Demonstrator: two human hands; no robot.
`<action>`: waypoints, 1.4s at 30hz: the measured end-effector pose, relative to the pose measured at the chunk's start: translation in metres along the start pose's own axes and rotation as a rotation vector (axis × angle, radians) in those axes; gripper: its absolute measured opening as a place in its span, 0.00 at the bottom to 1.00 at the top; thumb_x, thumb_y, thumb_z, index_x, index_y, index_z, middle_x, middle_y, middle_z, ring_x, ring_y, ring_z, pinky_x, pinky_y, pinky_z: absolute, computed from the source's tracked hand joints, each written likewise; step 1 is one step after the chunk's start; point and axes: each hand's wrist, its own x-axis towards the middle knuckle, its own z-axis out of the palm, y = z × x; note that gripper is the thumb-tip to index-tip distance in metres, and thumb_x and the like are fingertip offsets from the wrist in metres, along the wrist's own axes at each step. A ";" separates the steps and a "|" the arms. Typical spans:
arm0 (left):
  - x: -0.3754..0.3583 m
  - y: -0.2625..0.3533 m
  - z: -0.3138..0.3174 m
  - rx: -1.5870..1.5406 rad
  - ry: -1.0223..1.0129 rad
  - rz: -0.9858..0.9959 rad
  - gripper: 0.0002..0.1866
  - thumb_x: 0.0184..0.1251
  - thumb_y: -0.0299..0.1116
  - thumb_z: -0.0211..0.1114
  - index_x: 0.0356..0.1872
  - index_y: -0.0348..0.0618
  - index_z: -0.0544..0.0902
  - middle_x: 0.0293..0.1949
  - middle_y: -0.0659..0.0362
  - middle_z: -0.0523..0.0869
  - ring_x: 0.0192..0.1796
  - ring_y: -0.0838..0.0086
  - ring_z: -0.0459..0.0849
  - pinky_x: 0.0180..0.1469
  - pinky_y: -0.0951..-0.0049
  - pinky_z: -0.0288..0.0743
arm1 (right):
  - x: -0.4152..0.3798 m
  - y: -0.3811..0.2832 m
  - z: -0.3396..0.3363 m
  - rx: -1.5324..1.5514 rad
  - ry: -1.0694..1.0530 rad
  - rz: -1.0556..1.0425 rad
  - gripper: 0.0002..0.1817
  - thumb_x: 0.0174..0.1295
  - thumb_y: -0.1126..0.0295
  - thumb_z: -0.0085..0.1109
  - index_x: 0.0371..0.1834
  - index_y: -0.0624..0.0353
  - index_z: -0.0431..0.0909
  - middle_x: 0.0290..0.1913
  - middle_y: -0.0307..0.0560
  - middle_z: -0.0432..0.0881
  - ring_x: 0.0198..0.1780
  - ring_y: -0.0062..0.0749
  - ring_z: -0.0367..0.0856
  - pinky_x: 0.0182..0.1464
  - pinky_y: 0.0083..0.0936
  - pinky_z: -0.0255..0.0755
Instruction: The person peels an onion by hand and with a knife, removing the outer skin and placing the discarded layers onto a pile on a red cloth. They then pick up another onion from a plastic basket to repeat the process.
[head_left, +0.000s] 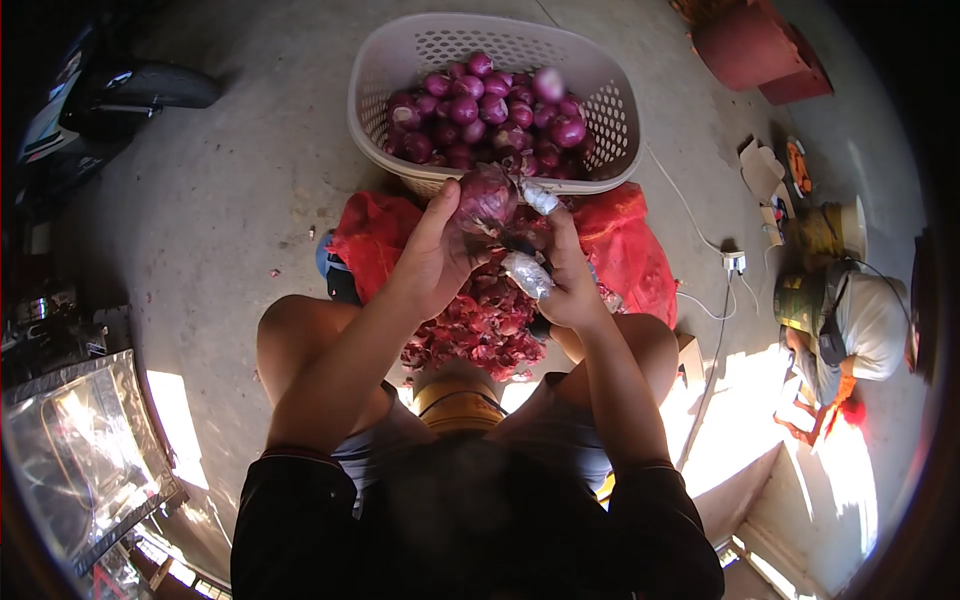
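Note:
A red onion (486, 199) with dry, papery skin is gripped in my left hand (437, 262), thumb along its near left side. My right hand (567, 270) is curled close at the onion's right side, its thumb and forefinger wrapped in silvery covering. Something dark shows between those two fingers, and I cannot tell what it is. Below both hands lies a heap of red onion skins (485, 325). Just beyond the onion stands a pale perforated basket (372, 95) holding many peeled purple onions (467, 110).
Red mesh sacking (630, 250) spreads between my knees and the basket. A yellow bucket (457, 405) is between my thighs. White cables and a power socket (734, 261) lie on the floor at right. Another person (865, 325) is far right; a motorcycle wheel (165, 86) is upper left.

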 end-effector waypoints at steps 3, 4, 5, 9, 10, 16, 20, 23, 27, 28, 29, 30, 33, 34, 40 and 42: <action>-0.002 0.004 0.011 -0.061 0.010 0.000 0.24 0.66 0.51 0.51 0.55 0.46 0.70 0.47 0.62 0.80 0.46 0.78 0.78 0.47 0.72 0.71 | -0.003 -0.008 -0.005 -0.016 0.026 0.092 0.37 0.56 0.77 0.58 0.67 0.58 0.49 0.45 0.49 0.79 0.50 0.37 0.78 0.50 0.27 0.68; -0.002 0.003 0.009 -0.098 -0.027 -0.011 0.24 0.66 0.51 0.51 0.56 0.46 0.70 0.47 0.62 0.80 0.47 0.78 0.78 0.48 0.72 0.71 | -0.004 -0.008 -0.007 -0.063 0.028 0.089 0.37 0.56 0.76 0.59 0.66 0.58 0.50 0.45 0.50 0.79 0.50 0.38 0.78 0.50 0.27 0.68; -0.003 0.003 0.006 -0.135 -0.064 -0.021 0.24 0.66 0.50 0.51 0.56 0.46 0.70 0.48 0.61 0.80 0.47 0.77 0.77 0.48 0.72 0.71 | -0.004 -0.008 -0.008 -0.153 0.024 0.026 0.36 0.55 0.75 0.60 0.66 0.58 0.51 0.44 0.50 0.79 0.49 0.38 0.79 0.49 0.26 0.68; -0.007 0.002 0.013 -0.192 -0.053 -0.055 0.23 0.66 0.48 0.51 0.55 0.45 0.70 0.48 0.60 0.79 0.49 0.75 0.77 0.50 0.70 0.71 | -0.006 -0.010 -0.014 -0.393 0.009 0.085 0.36 0.54 0.71 0.63 0.64 0.58 0.55 0.41 0.52 0.81 0.43 0.37 0.81 0.44 0.22 0.70; -0.007 0.001 0.013 -0.186 -0.047 -0.049 0.22 0.65 0.47 0.52 0.55 0.45 0.70 0.48 0.60 0.79 0.49 0.74 0.77 0.51 0.69 0.71 | -0.005 -0.007 -0.013 -0.357 0.036 -0.002 0.36 0.54 0.71 0.63 0.64 0.58 0.55 0.40 0.51 0.81 0.42 0.36 0.82 0.43 0.22 0.70; -0.007 -0.005 0.013 -0.086 -0.028 0.002 0.24 0.67 0.48 0.47 0.58 0.44 0.67 0.50 0.57 0.77 0.53 0.69 0.76 0.56 0.66 0.68 | -0.004 -0.007 -0.009 -0.125 0.052 -0.091 0.34 0.55 0.73 0.62 0.63 0.59 0.55 0.42 0.50 0.79 0.43 0.32 0.81 0.44 0.22 0.70; -0.007 -0.006 0.012 0.029 -0.038 0.097 0.24 0.67 0.46 0.48 0.59 0.44 0.66 0.50 0.57 0.77 0.53 0.70 0.76 0.54 0.65 0.70 | 0.003 -0.011 -0.005 0.105 0.075 -0.121 0.30 0.58 0.78 0.57 0.63 0.61 0.56 0.53 0.50 0.72 0.52 0.29 0.74 0.49 0.24 0.70; -0.008 -0.003 0.016 0.038 -0.061 0.102 0.21 0.66 0.41 0.52 0.57 0.42 0.68 0.48 0.58 0.78 0.50 0.73 0.77 0.50 0.68 0.73 | 0.003 -0.015 -0.007 0.246 0.015 -0.122 0.27 0.59 0.83 0.52 0.61 0.62 0.56 0.58 0.48 0.66 0.57 0.29 0.69 0.56 0.26 0.67; -0.009 0.001 0.014 0.018 -0.101 0.055 0.18 0.67 0.39 0.53 0.54 0.42 0.70 0.46 0.59 0.79 0.47 0.75 0.79 0.46 0.72 0.75 | -0.001 -0.016 -0.009 0.287 0.006 -0.044 0.25 0.59 0.82 0.52 0.59 0.60 0.57 0.55 0.47 0.68 0.55 0.28 0.70 0.55 0.24 0.66; -0.008 0.000 0.012 0.025 -0.097 0.048 0.19 0.68 0.40 0.51 0.55 0.42 0.69 0.46 0.59 0.79 0.48 0.74 0.79 0.47 0.70 0.74 | -0.001 -0.015 -0.010 0.294 -0.001 -0.016 0.25 0.59 0.83 0.52 0.59 0.60 0.58 0.54 0.46 0.69 0.54 0.28 0.71 0.54 0.24 0.66; -0.008 -0.002 0.009 0.031 -0.093 0.040 0.20 0.68 0.41 0.49 0.56 0.42 0.68 0.47 0.58 0.79 0.48 0.74 0.78 0.48 0.69 0.74 | -0.002 -0.014 -0.010 0.301 -0.007 0.012 0.24 0.59 0.83 0.52 0.58 0.60 0.58 0.54 0.46 0.70 0.53 0.27 0.71 0.54 0.23 0.66; -0.009 -0.003 0.007 0.039 -0.089 0.031 0.20 0.69 0.42 0.47 0.57 0.42 0.68 0.48 0.58 0.79 0.49 0.73 0.78 0.48 0.68 0.73 | -0.003 -0.010 -0.011 0.278 -0.013 0.017 0.24 0.59 0.83 0.52 0.58 0.59 0.59 0.53 0.45 0.71 0.53 0.27 0.72 0.53 0.22 0.66; -0.011 -0.004 0.006 0.104 -0.080 0.043 0.20 0.69 0.42 0.47 0.57 0.42 0.68 0.47 0.58 0.79 0.47 0.74 0.78 0.46 0.70 0.74 | -0.001 -0.010 -0.012 0.074 0.028 -0.017 0.23 0.58 0.84 0.52 0.57 0.59 0.60 0.50 0.44 0.73 0.51 0.25 0.73 0.52 0.21 0.66; -0.011 -0.005 0.006 0.103 -0.075 0.038 0.20 0.69 0.42 0.47 0.57 0.43 0.68 0.47 0.59 0.79 0.48 0.74 0.78 0.47 0.69 0.73 | 0.000 -0.012 -0.012 -0.017 0.052 -0.037 0.23 0.58 0.84 0.52 0.56 0.59 0.60 0.49 0.44 0.74 0.50 0.25 0.73 0.52 0.20 0.66; -0.012 -0.003 0.014 -0.056 -0.063 0.015 0.19 0.67 0.41 0.49 0.54 0.42 0.70 0.47 0.58 0.78 0.49 0.73 0.77 0.49 0.67 0.71 | -0.005 0.000 -0.005 -0.042 0.098 0.094 0.24 0.54 0.85 0.53 0.55 0.59 0.63 0.48 0.47 0.76 0.48 0.27 0.76 0.49 0.21 0.68; -0.011 -0.002 0.016 -0.078 -0.115 0.042 0.20 0.66 0.40 0.48 0.55 0.42 0.70 0.49 0.57 0.77 0.50 0.71 0.76 0.50 0.65 0.70 | -0.003 0.001 0.000 -0.072 0.159 -0.035 0.24 0.53 0.85 0.54 0.55 0.59 0.64 0.47 0.47 0.77 0.47 0.27 0.76 0.49 0.21 0.68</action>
